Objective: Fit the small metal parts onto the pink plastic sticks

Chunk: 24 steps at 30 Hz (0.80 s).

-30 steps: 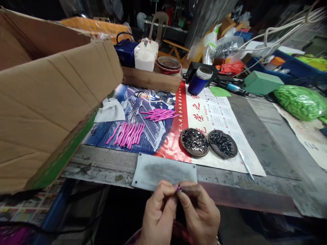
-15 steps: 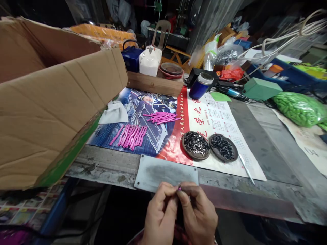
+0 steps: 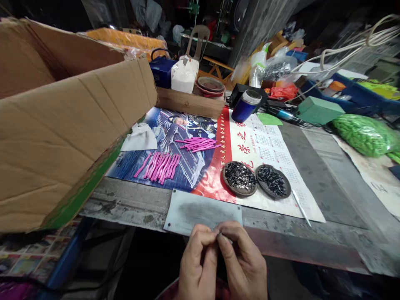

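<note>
- Left hand [image 3: 198, 261], right hand [image 3: 242, 260], bottom centre: fingertips pinched closed, meeting; cannot tell what they grip. A slack pinch could drop any piece.
- Two parts dishes [image 3: 263, 183], right of centre: a knock could spill them.
- Pink strips [image 3: 200, 144], centre-left: loose groups; brushing could scatter them.

Glossy calendar [image 3: 210, 183], seemingly plastic pink strips [image 3: 199, 144]

Two hands [image 3: 200, 260] are seen at bottom centre, two dishes [image 3: 240, 193] right of centre, two pink piles [image 3: 162, 167] near the centre, one cardboard box [image 3: 84, 121] at left.
</note>
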{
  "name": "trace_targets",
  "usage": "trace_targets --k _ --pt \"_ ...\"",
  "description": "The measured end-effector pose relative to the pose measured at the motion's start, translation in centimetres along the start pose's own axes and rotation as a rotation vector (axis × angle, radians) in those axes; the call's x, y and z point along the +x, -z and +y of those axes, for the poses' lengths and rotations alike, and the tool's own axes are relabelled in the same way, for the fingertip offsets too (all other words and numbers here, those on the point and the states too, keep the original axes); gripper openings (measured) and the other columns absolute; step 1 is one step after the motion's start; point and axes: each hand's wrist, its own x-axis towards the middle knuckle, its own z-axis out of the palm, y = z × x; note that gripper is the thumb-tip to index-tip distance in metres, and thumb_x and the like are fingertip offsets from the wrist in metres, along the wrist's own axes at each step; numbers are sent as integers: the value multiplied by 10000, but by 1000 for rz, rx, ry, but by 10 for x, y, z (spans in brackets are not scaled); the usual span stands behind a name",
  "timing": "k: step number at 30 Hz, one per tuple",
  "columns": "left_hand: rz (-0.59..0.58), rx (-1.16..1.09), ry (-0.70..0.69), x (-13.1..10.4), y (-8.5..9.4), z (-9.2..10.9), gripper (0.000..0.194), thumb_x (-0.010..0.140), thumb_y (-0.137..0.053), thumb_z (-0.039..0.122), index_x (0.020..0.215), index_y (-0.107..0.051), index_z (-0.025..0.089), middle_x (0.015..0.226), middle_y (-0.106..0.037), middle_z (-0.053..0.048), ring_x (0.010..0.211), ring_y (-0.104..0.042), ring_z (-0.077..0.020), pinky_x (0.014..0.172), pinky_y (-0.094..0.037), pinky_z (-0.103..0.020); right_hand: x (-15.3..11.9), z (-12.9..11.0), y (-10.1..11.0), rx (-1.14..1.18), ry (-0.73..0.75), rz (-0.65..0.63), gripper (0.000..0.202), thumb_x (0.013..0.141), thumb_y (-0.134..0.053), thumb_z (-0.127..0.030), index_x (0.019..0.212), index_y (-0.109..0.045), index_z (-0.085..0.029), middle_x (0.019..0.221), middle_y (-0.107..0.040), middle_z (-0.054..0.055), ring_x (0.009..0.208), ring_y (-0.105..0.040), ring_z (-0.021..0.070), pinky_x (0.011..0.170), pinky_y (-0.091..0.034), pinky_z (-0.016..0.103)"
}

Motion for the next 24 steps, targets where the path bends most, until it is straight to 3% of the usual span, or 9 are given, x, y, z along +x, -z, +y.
trace_targets --k 7,14,24 --pt "-4 135 -177 9 5 7 336 967 -447 30 1135 -602 277 936 -556 -3 844 -629 -130 767 -530 -204 -5 -7 -5 51 -36 99 117 965 -578 -198 952 -685 -242 919 -679 13 834 -666 145 751 -525 197" --pt "-58 58 -53 5 7 0 280 986 -468 67 1103 -613 276 955 -581 -6 857 -629 -137 772 -535 -220 -7 -3 -9 47 -44 109 116 972 -569 -181 910 -660 -220 851 -667 16 773 -672 143 701 -556 207" --pt "68 12 -101 2 -3 4 256 971 -514 87 1058 -680 261 899 -602 -2 798 -624 -121 773 -520 -184 -7 3 1 -243 142 97 166 984 -547 -167 1051 -677 -246 1024 -745 37 940 -732 173 843 -588 233"
